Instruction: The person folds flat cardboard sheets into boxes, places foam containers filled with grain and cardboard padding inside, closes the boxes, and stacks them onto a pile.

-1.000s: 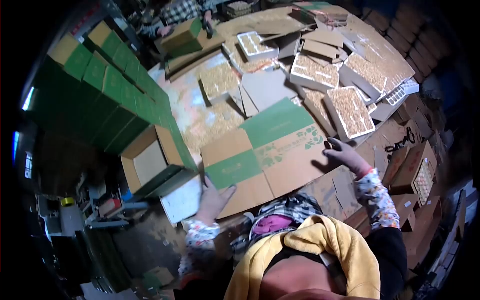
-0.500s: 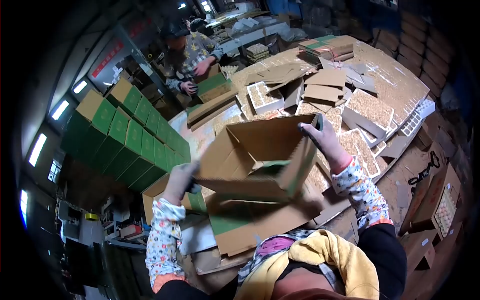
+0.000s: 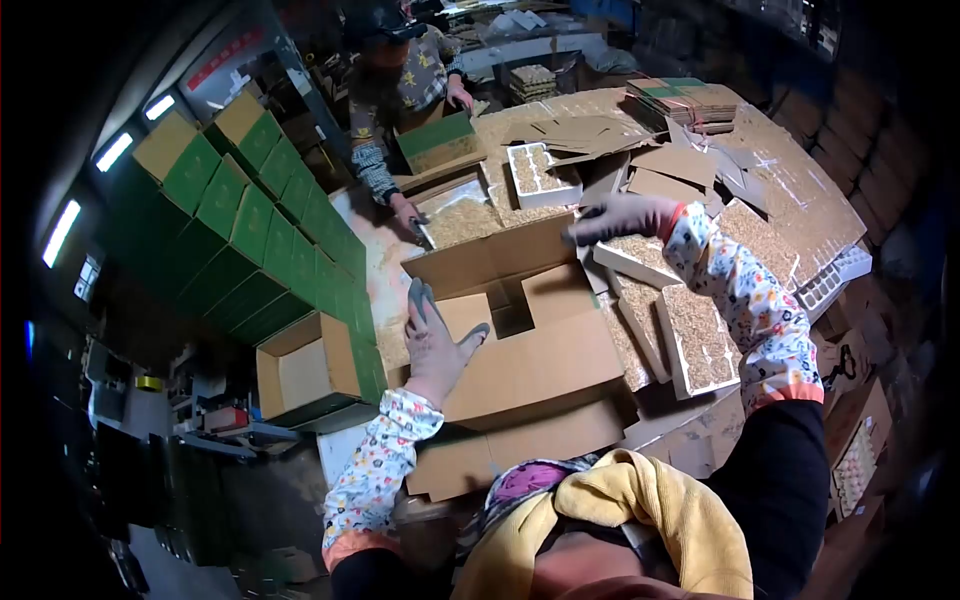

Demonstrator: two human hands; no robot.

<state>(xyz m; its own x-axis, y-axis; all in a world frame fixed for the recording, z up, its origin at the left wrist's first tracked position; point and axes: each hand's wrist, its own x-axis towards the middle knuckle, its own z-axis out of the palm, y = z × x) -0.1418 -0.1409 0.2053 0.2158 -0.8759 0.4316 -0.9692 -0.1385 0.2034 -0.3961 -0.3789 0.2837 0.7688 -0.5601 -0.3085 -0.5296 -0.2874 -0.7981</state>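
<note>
An open cardboard box (image 3: 540, 365) lies in front of me with its inside facing up. Its near and side flaps are folded inward, leaving a dark gap in the middle, while the far flap (image 3: 490, 250) stands up. My left hand (image 3: 440, 345), in a grey glove, is spread against the box's left side, thumb over the flaps. At the far right corner is my right hand (image 3: 630, 218), gloved too, its fingers stretched out along the top of the far flap. Beneath the box, another flattened piece of cardboard (image 3: 520, 445) shows.
Stacked green boxes (image 3: 240, 220) stand at left, beside an open empty-looking carton (image 3: 310, 370). White foam trays (image 3: 700, 345) filled with brown grains and loose cardboard sheets (image 3: 675, 165) cover the table's right side. Across the table, a co-worker (image 3: 410, 90) handles a green box (image 3: 440, 145).
The box has come down from a tilted hold between both hands, and its flaps have folded inward. My left hand has let go of its edge and spread; my right fingers have straightened.
</note>
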